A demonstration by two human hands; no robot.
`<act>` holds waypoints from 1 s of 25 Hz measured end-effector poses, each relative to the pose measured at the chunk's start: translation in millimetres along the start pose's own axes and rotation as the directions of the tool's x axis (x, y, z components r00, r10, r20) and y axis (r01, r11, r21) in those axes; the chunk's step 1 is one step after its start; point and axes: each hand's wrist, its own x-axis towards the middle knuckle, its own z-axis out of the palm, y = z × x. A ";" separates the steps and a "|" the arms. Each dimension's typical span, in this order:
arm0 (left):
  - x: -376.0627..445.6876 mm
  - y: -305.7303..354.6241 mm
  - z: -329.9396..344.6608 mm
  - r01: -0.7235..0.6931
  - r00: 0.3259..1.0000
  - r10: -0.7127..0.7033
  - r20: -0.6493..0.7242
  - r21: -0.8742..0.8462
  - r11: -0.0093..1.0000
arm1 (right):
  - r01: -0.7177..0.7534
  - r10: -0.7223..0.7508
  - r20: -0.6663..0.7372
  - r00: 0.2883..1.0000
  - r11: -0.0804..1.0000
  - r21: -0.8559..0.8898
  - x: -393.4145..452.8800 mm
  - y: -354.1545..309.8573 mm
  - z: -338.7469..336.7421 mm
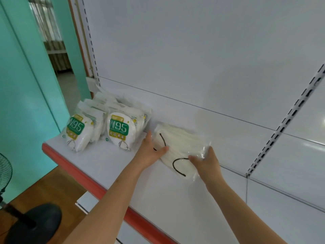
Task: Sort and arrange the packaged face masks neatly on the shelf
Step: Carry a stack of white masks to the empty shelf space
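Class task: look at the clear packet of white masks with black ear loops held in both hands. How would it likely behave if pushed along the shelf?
The clear packet probably flexes rather than staying stiff: its wrapper crinkles by the right hand. The glossy film likely slides easily on the smooth shelf. It looks light and flat, so unlikely to tip.

left arm: bare forearm reaching up-right from bottom centre | left hand [150, 152]: fingers straight, thumb out right, resting flat on clear plastic pack of white masks [177, 147] | right arm: bare, in from bottom right | right hand [205, 162]: fingers curled, gripping that pack's near-right edge | hands close, apart
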 end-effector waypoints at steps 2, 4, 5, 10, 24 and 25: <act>0.5 1.6 1.8 -0.053 0.996 0.056 -0.068 0.051 0.997 | 0.147 -0.147 0.008 0.989 0.985 -0.087 4.6 -6.6 2.0; -6.7 0.3 6.1 -0.030 0.986 0.064 -0.152 0.213 0.977 | 0.202 -0.196 0.056 0.979 0.965 -0.168 11.0 -9.7 2.0; -14.5 0.9 10.4 0.007 0.981 0.052 -0.185 0.302 0.953 | 0.171 -0.163 0.063 0.985 0.972 -0.163 12.9 -9.9 1.5; -37.6 11.0 41.3 -0.051 0.995 0.086 -0.059 0.442 0.896 | 0.206 -0.194 0.077 0.978 0.958 -0.199 19.8 -10.8 1.3; -184.3 175.4 218.9 -0.656 0.755 0.615 0.228 0.265 0.707 | 0.381 -0.470 -0.388 0.793 0.879 -0.286 -80.2 -68.0 -268.6; -202.9 191.1 245.5 -0.708 0.704 0.650 0.284 0.210 0.675 | 0.368 -0.471 -0.445 0.762 0.880 -0.302 -94.3 -65.3 -300.4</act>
